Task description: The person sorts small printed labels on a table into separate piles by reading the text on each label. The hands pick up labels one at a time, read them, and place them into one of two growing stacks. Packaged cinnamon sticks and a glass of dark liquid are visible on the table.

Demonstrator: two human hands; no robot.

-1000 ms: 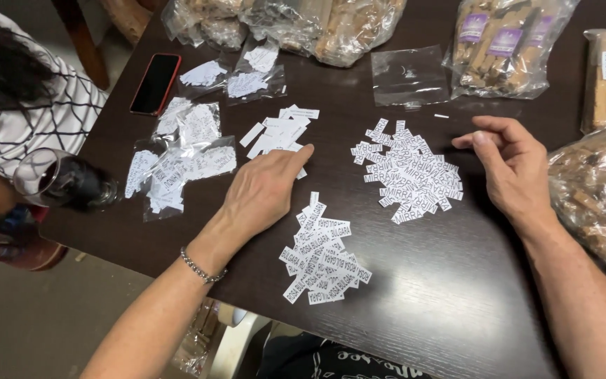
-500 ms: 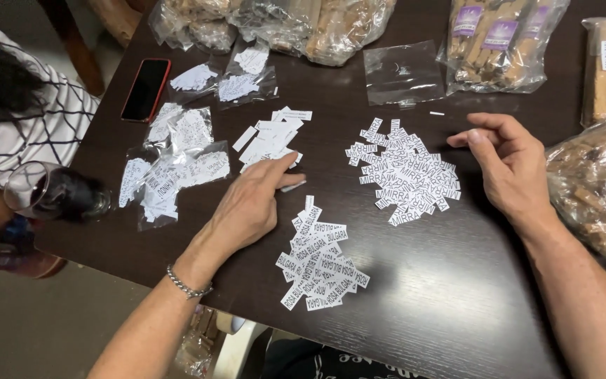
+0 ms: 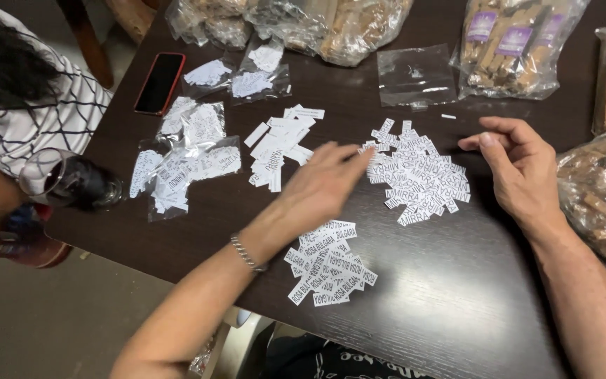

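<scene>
Head camera looks down on a dark wooden table [image 3: 457,295] carrying three loose heaps of small white paper labels: a middle heap [image 3: 421,172] near the centre, a near heap [image 3: 327,263] by the front edge, and a far-left heap [image 3: 280,144] toward the back. Left of these lie several clear plastic bags of labels [image 3: 184,158], two smaller ones [image 3: 250,77] behind them, and one empty clear bag [image 3: 415,74] further right. One phone with a red case [image 3: 159,83] rests near the left edge. Bulging bags of brown sticks [image 3: 513,45] line the back and right edges. Beyond the left edge sits another person in a checked top [image 3: 43,119], above a grey floor.

Left hand [image 3: 324,186], a chain bracelet [image 3: 247,253] on its wrist, stretches flat across the table, fingers extended and close together, fingertips touching the left rim of the middle heap; it grips nothing. Right hand [image 3: 517,168] rests at that heap's right side, fingers loosely curled, thumb and forefinger nearly pinched, holding nothing that can be made out.
</scene>
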